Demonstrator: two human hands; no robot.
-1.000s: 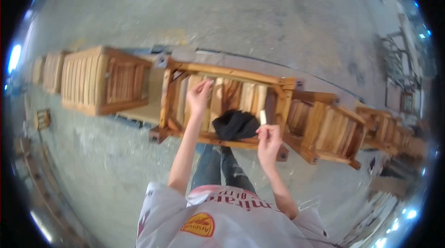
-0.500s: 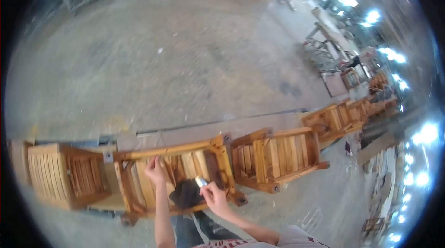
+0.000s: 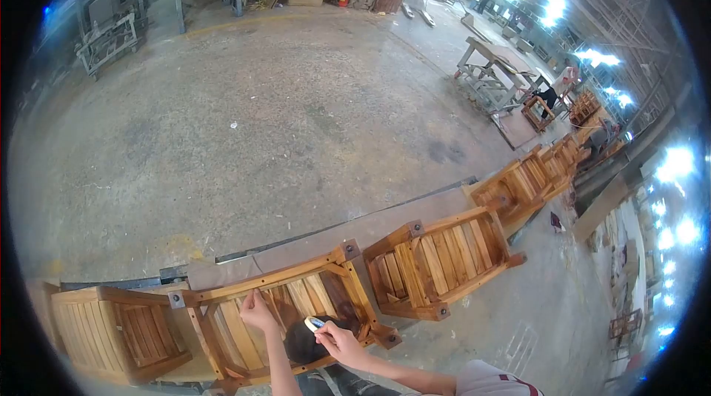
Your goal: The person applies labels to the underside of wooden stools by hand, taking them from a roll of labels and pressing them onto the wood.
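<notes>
Below me a wooden chair frame (image 3: 261, 286) lies with its slats and legs showing. My left hand (image 3: 257, 313) is over its slats, fingertips pinched together; anything between them is too small to make out. In my right hand (image 3: 339, 344) is a small white object with a blue label (image 3: 317, 323), gripped between thumb and fingers. A dark rounded thing (image 3: 302, 344), possibly cloth, shows beneath the right hand, partly hidden.
Another slatted chair (image 3: 444, 259) lies close on the right, and more chairs (image 3: 522, 181) continue the row. On the left is a slatted wooden piece (image 3: 92, 329). Concrete floor (image 3: 244, 152) stretches ahead. A work table (image 3: 500, 63) and a person (image 3: 566, 78) are farther off.
The view has tilted up, so the chairs and both hands appear lower. Both hands keep nearly the same pose, and the right still holds the white object.
</notes>
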